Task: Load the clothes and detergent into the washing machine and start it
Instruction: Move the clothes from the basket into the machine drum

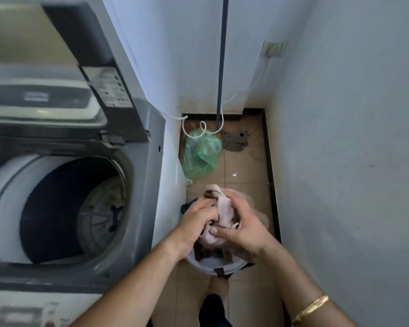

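Observation:
A grey top-loading washing machine (137, 208) stands on the left with its lid (33, 38) raised. Its drum (64, 208) looks dark and nearly bare inside. To its right, on the floor, a pale laundry basket (213, 264) holds a bundle of pink and dark clothes (224, 208). My left hand (196, 223) and my right hand (240, 223) both grip that bundle from either side, just above the basket. No detergent is in view.
A green plastic bag (201, 153) lies on the tiled floor (246, 166) beyond the basket. A mop (235, 140) with a dark handle leans in the far corner beside a white hose (198, 128). White walls close in on the right and far side.

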Available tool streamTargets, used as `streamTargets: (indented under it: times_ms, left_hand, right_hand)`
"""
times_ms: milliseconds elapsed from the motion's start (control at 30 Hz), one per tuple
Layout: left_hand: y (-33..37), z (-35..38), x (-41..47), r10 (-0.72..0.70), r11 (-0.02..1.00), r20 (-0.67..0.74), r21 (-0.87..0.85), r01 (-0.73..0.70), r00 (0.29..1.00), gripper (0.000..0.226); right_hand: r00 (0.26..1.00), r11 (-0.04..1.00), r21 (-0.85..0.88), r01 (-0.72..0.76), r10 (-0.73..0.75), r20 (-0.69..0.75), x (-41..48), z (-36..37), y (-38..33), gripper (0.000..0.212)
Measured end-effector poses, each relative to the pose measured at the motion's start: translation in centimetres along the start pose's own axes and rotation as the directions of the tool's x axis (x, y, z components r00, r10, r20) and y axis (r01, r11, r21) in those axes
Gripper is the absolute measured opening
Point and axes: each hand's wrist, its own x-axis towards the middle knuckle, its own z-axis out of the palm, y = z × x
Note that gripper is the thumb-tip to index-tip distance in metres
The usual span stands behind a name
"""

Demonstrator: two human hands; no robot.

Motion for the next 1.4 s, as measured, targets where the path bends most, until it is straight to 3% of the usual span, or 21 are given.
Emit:
streamTargets:
  times_ms: [67,100,233,367,433,500,533,600,667,733,800,900,1000,1067,1133,1233,1300,1400]
  left_hand:
    - [2.7,-1.0,-1.7,0.167,0.986,-0.03,0.01,-0.166,0.986,0.036]
    - [4.1,-1.7,-2.5,0.229,0.973,-0.038,0.017,-0.228,0.973,0.04]
    - [7.1,-4.5,-4.8,0.35,0.931,-0.052,-0.094,-0.354,0.935,0.074]
    - [10.5,-8.1,-8.8,0.261,0.944,0.074,-0.227,-0.239,0.962,0.118]
    - [12.2,-10.4,-11.4,0.163,0.952,0.188,-0.288,-0.104,0.969,0.104]
    - [13.7,-12.4,-13.7,0.101,0.944,0.231,-0.331,-0.019,0.968,0.087]
    - [14.4,-13.8,-14.8,0.117,0.933,0.22,-0.359,-0.031,0.968,0.093]
    - [15.4,-16.3,-15.9,0.201,0.878,0.217,-0.471,-0.078,0.955,0.106]
    - [16.1,-19.3,-16.8,0.279,0.86,0.186,-0.485,-0.159,0.942,0.102]
    - [15.8,-22.9,-17.6,0.309,0.898,0.197,-0.382,-0.218,0.93,0.078]
    - [15.1,-26.0,-18.5,0.298,0.913,0.201,-0.346,-0.217,0.933,0.06]
    - [14.5,-28.5,-19.3,0.286,0.898,0.186,-0.393,-0.196,0.94,0.056]
    - [14.3,-30.4,-19.0,0.251,0.865,0.053,-0.46,-0.2,0.967,0.045]
    - [14.2,-31.4,-18.3,0.223,0.838,-0.051,-0.501,-0.218,0.973,0.038]
    - [13.8,-32.4,-17.9,0.227,0.789,-0.08,-0.569,-0.231,0.971,0.047]
    - [12.8,-33.8,-18.1,0.21,0.782,0.014,-0.603,-0.159,0.978,0.053]
    - [11.4,-34.9,-18.4,0.222,0.865,0.095,-0.478,-0.15,0.97,0.059]
    - [10.0,-36.6,-18.3,0.289,0.935,0.151,-0.254,-0.246,0.945,0.077]
  right_hand:
    - [0.999,0.996,0.084,0.038,-0.036,-0.021,0.1,0.4,-3.7,0.078]
    - [0.993,0.991,0.104,0.082,-0.072,-0.097,0.2,0.7,-5.4,0.07]
    - [0.945,0.923,0.278,0.266,-0.193,-0.266,0.4,1.6,-12.4,0.045]
    - [0.944,0.789,0.523,0.323,-0.23,-0.235,0.3,4.6,-20.0,0.028]
    - [0.945,0.766,0.557,0.321,-0.214,-0.249,0.4,6.9,-22.6,0.029]
    - [0.895,0.817,0.401,0.414,-0.286,-0.341,0.5,9.2,-24.5,0.032]
    - [0.828,0.852,0.189,0.489,-0.385,-0.407,0.7,10.7,-25.4,0.03]
    - [0.706,0.79,-0.232,0.567,-0.611,-0.357,1.1,13.2,-26.0,0.024]
    - [0.669,0.699,-0.403,0.59,-0.703,-0.242,1.2,15.5,-26.5,0.022]
    - [0.696,0.663,-0.459,0.591,-0.707,-0.126,1.1,18.3,-27.3,0.03]
    - [0.763,0.708,-0.419,0.568,-0.644,-0.055,1.1,20.3,-27.8,0.038]
    - [0.878,0.875,-0.107,0.472,-0.478,-0.037,0.3,22.2,-29.0,0.043]
    - [0.906,0.886,0.192,0.422,-0.405,-0.122,-0.9,24.7,-30.0,0.061]
    - [0.918,0.917,0.162,0.364,-0.323,-0.23,-1.3,26.4,-29.4,0.069]
    - [0.941,0.953,0.023,0.301,-0.293,-0.168,-1.2,28.3,-28.8,0.083]
    - [0.97,0.967,0.087,0.238,-0.233,-0.066,0.1,30.8,-28.5,0.095]
    - [0.959,0.968,0.039,0.247,-0.238,-0.156,1.6,32.1,-28.1,0.089]
    - [0.938,0.97,-0.023,0.242,-0.24,-0.252,3.9,33.3,-27.1,0.062]
